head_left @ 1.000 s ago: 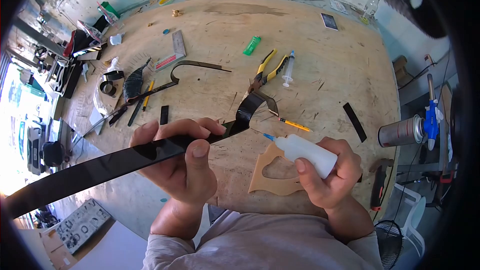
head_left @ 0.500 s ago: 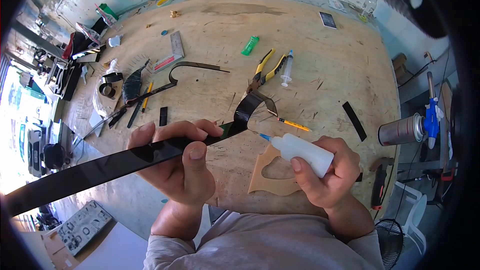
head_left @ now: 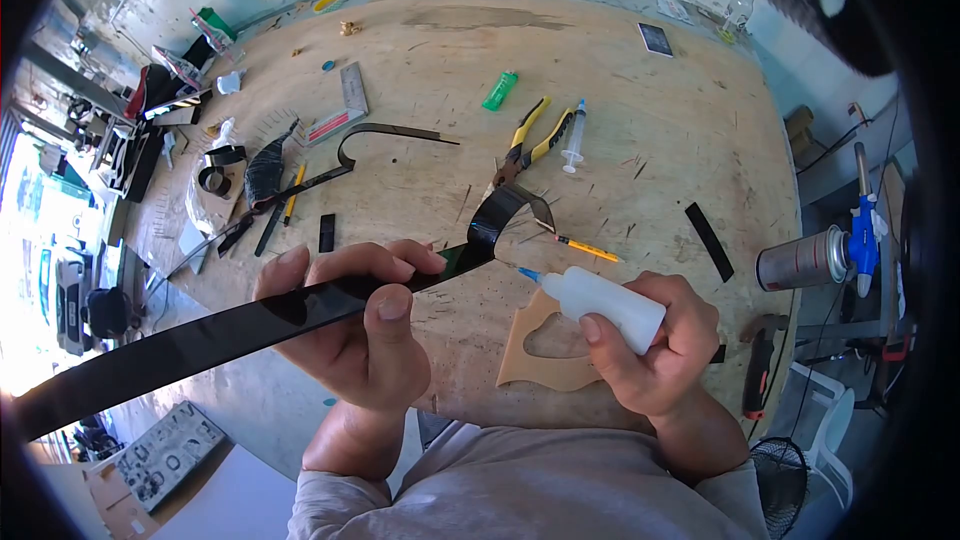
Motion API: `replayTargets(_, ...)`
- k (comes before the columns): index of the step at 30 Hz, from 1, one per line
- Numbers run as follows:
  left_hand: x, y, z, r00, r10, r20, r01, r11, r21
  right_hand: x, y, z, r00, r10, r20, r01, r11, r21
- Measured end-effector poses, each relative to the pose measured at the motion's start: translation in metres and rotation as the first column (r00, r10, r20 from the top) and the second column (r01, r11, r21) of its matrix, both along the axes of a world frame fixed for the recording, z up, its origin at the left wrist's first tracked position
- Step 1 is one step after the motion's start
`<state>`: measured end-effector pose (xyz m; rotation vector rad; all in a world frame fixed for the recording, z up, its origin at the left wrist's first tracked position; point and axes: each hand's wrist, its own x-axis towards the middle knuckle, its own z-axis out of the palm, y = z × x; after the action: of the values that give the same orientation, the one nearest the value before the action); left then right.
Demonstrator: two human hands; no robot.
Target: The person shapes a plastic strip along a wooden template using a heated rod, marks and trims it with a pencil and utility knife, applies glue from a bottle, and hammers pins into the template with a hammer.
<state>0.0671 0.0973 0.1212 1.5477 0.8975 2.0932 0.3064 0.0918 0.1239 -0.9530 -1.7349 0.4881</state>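
My left hand (head_left: pixel 350 330) grips a long glossy black strip (head_left: pixel 200 350) between thumb and fingers. The strip runs from the lower left and curls into a hook at its far right end. In my right hand (head_left: pixel 655 350) is a white squeeze bottle (head_left: pixel 608 308) with a blue needle tip, tilted toward the strip. The needle's point is at the bend below the curl; whether it touches I cannot tell. Beneath the bottle lies a tan cut-out template (head_left: pixel 520 355). Just beyond the curl are yellow-handled pliers (head_left: pixel 515 155) and a pencil stub (head_left: pixel 588 248).
On the wooden table (head_left: pixel 430 70) lie a syringe (head_left: pixel 574 140), a green lighter (head_left: pixel 500 91), a metal square (head_left: pixel 353 90), a curved black strip (head_left: pixel 390 128) and a phone (head_left: pixel 656 39). A gas torch (head_left: pixel 800 260) stands at the right edge, near a red-and-black-handled tool (head_left: pixel 762 370).
The black strip's left end has dipped slightly. Both hands and the bottle stay almost exactly where they were.
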Motion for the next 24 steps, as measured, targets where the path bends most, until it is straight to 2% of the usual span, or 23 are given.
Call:
replayTargets(5,-0.0002,-0.0002,-0.0006,1.000,0.001,-0.009,-0.001,1.000,0.003,0.0006,0.0001,-0.0012,1.000,0.004,0.012,-0.004,1.000,-0.001)
replayTargets(8,-0.0021,-0.0028,0.0020,0.995,0.003,-0.102,-0.007,0.999,-0.037,0.0023,0.0018,-0.0030,0.999,0.036,0.015,-0.037,0.999,0.035)
replayTargets(22,-0.0036,-0.0033,0.0019,0.989,-0.023,-0.144,0.018,0.999,-0.036,0.0072,-0.0028,-0.0001,0.998,0.039,-0.046,-0.036,0.997,0.061)
replayTargets(24,-0.0032,-0.0023,0.0019,0.989,-0.040,-0.145,0.037,0.999,-0.026,0.0074,-0.0061,-0.0024,0.987,0.011,-0.158,-0.013,1.000,-0.014)
